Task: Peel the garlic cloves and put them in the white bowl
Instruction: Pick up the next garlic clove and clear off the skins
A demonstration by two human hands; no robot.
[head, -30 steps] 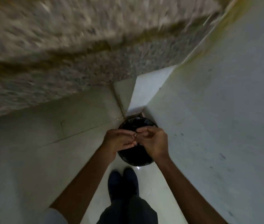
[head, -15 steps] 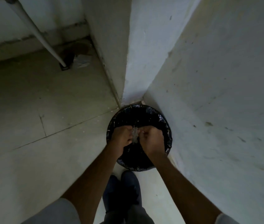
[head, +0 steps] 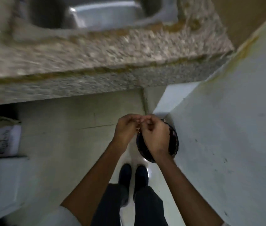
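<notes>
garlic clove (head: 138, 129): only a small pale speck shows, in the gap where your two sets of fingertips meet. it is blurred, so its long axis can't be read.

left hand (head: 125, 130) and right hand (head: 155, 137): both curled narrow, knuckles up, fingertips pinched together on that speck. neither is nearer. the clove sits at 3 o'clock of the left hand and 9 o'clock of the right.

black-lined bin (head: 175, 141): on the floor under the right hand, tucked against the white wall (head: 226, 136) at 3 o'clock. your left hand hangs just off the bin's rim on the 9 o'clock side, so skin shed from that side may miss.

judgement: peeling is the step in hand, over the bin. whether the skin is off can't be told.

white bowl: not in view. granite countertop (head: 96, 53) with steel sink (head: 109, 15) lies at 12 o'clock, well apart from your hands. if the bowl is up there, the peeled clove must travel toward 12, and either hand could carry it.
</notes>
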